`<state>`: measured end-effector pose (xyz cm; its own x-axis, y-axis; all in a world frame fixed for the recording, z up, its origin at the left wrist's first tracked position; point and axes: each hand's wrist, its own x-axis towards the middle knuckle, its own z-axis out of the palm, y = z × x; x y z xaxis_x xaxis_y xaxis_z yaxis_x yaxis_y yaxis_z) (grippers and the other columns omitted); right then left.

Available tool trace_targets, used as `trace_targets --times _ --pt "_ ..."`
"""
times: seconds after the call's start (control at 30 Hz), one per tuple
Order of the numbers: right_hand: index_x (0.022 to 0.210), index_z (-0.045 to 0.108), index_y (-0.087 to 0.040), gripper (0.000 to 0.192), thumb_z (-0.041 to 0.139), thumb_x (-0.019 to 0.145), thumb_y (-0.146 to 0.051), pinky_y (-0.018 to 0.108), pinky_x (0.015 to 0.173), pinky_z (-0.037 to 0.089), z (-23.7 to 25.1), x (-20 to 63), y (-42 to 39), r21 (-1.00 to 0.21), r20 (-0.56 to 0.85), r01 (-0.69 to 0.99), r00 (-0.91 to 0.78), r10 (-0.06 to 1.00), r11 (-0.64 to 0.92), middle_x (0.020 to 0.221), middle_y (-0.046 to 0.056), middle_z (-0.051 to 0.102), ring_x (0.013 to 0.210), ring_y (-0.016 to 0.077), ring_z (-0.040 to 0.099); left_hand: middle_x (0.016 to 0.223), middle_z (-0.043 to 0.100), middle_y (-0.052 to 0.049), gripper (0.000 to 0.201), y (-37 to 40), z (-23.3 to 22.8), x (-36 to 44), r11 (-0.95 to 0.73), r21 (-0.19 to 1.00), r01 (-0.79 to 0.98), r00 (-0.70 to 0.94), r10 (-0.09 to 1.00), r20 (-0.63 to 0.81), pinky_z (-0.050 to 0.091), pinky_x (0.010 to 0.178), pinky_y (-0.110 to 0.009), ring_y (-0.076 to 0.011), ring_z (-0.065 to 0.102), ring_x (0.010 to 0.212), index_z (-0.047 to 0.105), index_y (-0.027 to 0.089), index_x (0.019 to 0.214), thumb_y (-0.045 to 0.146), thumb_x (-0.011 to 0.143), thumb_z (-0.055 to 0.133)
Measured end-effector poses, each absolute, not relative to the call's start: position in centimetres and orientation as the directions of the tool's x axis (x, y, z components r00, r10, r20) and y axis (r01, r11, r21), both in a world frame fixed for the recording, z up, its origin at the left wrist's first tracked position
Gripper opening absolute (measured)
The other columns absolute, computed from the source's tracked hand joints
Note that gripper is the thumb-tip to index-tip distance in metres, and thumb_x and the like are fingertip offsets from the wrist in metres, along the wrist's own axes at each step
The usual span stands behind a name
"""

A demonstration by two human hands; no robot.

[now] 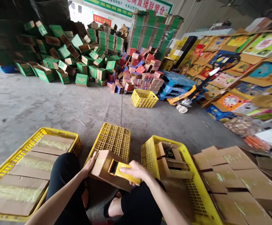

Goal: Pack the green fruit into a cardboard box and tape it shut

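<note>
3 yellow crates (113,139) hem in the hands (136,170); the bare concrete floor (56,106) beyond lies open.

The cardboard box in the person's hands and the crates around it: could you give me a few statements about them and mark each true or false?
1. The right hand holds a yellow tape dispenser against the cardboard box. True.
2. The left hand is resting on the floor. False: it steadies the box's left side.
3. The yellow crate on the left holds taped-shut boxes. True.
4. The yellow crate on the right is packed with fruit. False: it holds open cardboard boxes.
5. A yellow crate lies just beyond the box. True.
</note>
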<state>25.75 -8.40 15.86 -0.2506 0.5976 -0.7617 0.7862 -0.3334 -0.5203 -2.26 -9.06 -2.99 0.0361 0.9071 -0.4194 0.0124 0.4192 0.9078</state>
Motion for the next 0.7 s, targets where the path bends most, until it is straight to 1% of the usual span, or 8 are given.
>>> trace_targets --times 0.13,0.2,0.23,0.3,0.4,0.47,0.57,0.7 --pt "0.072 0.064 -0.019 0.038 0.063 0.097 -0.048 0.023 0.046 0.054 11.3 21.8 -6.7 -0.559 -0.767 0.754 -0.311 0.562 -0.346 0.052 0.004 0.068 0.047 0.0189 0.068 0.135 0.073 -0.015 0.092 -8.4 -3.2 -5.2 0.348 0.932 0.101 -0.078 0.937 -0.342 0.048 0.117 -0.049 -0.0384 0.057 0.141 0.070 0.011 0.135 0.086 0.095 0.033" --pt "0.070 0.064 -0.018 0.042 0.062 0.099 -0.048 0.024 0.046 0.055 9.5 20.0 -5.8 -0.539 -0.776 0.776 -0.307 0.550 -0.327 0.052 0.005 0.068 0.046 0.0186 0.068 0.143 0.068 -0.013 0.087 -8.8 -3.3 -6.4 0.299 0.945 0.132 -0.107 0.952 -0.287 0.039 0.125 -0.048 -0.0352 0.050 0.148 0.068 0.013 0.139 0.082 0.096 0.038" --pt "0.069 0.064 -0.017 0.043 0.061 0.099 -0.048 0.024 0.046 0.055 8.8 19.2 -5.4 -0.530 -0.781 0.787 -0.307 0.544 -0.317 0.052 0.006 0.068 0.045 0.0184 0.067 0.148 0.065 -0.012 0.083 -9.2 -3.5 -6.8 0.242 0.955 0.171 -0.084 0.969 -0.231 0.034 0.128 -0.047 -0.0327 0.047 0.151 0.065 0.015 0.143 0.079 0.097 0.040" --pt "0.067 0.064 -0.016 0.046 0.061 0.100 -0.049 0.024 0.047 0.056 7.9 18.2 -4.8 -0.519 -0.789 0.799 -0.310 0.531 -0.303 0.053 0.008 0.068 0.045 0.0181 0.067 0.161 0.053 -0.009 0.073 -10.4 -4.0 -7.2 0.037 0.953 0.301 0.063 0.996 -0.059 0.028 0.131 -0.045 -0.0279 0.041 0.155 0.057 0.019 0.152 0.071 0.102 0.042" --pt "0.069 0.063 -0.017 0.044 0.059 0.100 -0.048 0.024 0.049 0.058 7.4 18.0 -4.3 -0.515 -0.795 0.801 -0.313 0.519 -0.306 0.053 0.008 0.068 0.045 0.0183 0.068 0.174 0.028 -0.005 0.067 -12.1 -5.2 -6.9 -0.348 0.796 0.495 0.361 0.916 0.176 0.030 0.131 -0.047 -0.0253 0.028 0.160 0.031 0.026 0.168 0.059 0.110 0.035" --pt "0.070 0.063 -0.017 0.043 0.059 0.101 -0.046 0.025 0.049 0.058 7.3 18.4 -4.4 -0.512 -0.800 0.798 -0.309 0.514 -0.318 0.052 0.007 0.068 0.046 0.0188 0.068 0.177 0.017 -0.007 0.074 -12.7 -6.1 -6.5 -0.478 0.663 0.576 0.450 0.862 0.231 0.031 0.130 -0.049 -0.0275 0.022 0.162 0.012 0.026 0.171 0.060 0.110 0.034" --pt "0.072 0.063 -0.017 0.040 0.059 0.100 -0.045 0.024 0.048 0.057 7.1 19.0 -4.6 -0.506 -0.810 0.793 -0.301 0.504 -0.338 0.050 0.005 0.067 0.046 0.0189 0.068 0.177 0.013 -0.011 0.091 -12.7 -7.0 -6.3 -0.565 0.516 0.644 0.517 0.818 0.251 0.029 0.130 -0.053 -0.0331 0.019 0.162 -0.004 0.023 0.171 0.069 0.105 0.039" --pt "0.074 0.063 -0.018 0.038 0.061 0.099 -0.046 0.023 0.047 0.056 6.7 19.3 -4.6 -0.511 -0.812 0.780 -0.301 0.500 -0.361 0.049 0.003 0.065 0.045 0.0180 0.067 0.177 0.012 -0.015 0.107 -12.5 -7.6 -6.2 -0.590 0.452 0.669 0.544 0.803 0.243 0.026 0.130 -0.055 -0.0371 0.019 0.162 -0.009 0.021 0.171 0.079 0.098 0.044"
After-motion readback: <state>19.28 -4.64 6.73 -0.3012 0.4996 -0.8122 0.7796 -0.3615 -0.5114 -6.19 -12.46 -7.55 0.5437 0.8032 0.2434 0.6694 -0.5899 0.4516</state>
